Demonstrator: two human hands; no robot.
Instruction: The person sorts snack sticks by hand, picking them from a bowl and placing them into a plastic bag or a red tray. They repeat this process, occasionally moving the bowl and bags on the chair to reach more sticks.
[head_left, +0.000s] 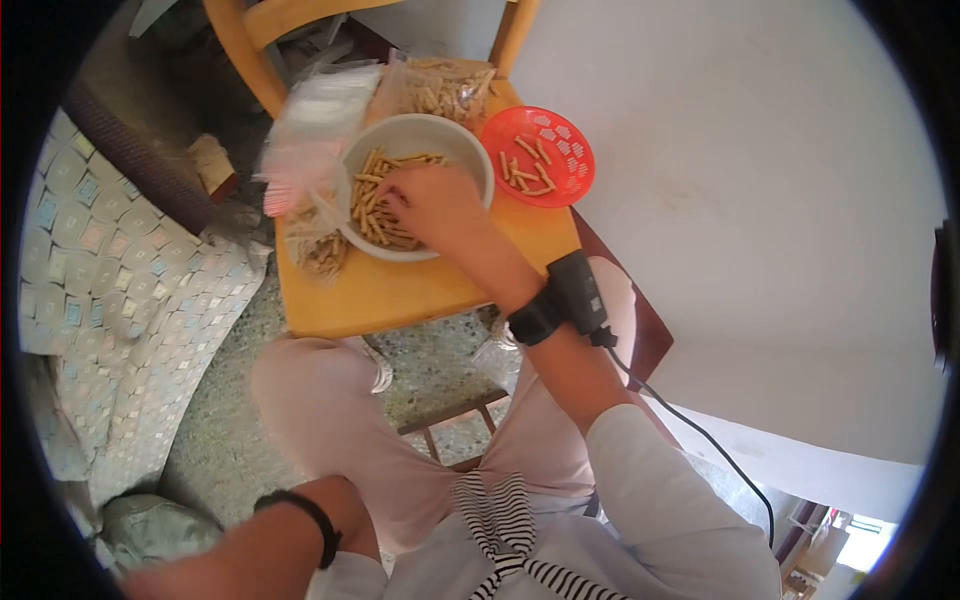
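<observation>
My right hand (435, 203) reaches into a pale round bowl (487, 185) of short tan sticks (385, 228). Its fingers are bent and drawn together at the sticks; whatever they hold is hidden beneath them. The bowl rests on a yellow wooden chair seat (400, 305). At the lower left, my left hand (190, 578) is held away from the chair, blurred and partly cut off, so its fingers cannot be made out. Beside the bowl, a red plate (574, 190) carries several similar sticks.
A stack of clear plastic bags (325, 115) lies left of the bowl. Filled bags sit behind it (440, 90) and at its front left (320, 250). The white wall (720, 200) stands close on the right. A black cable (710, 430) runs from my right wrist device (577, 290).
</observation>
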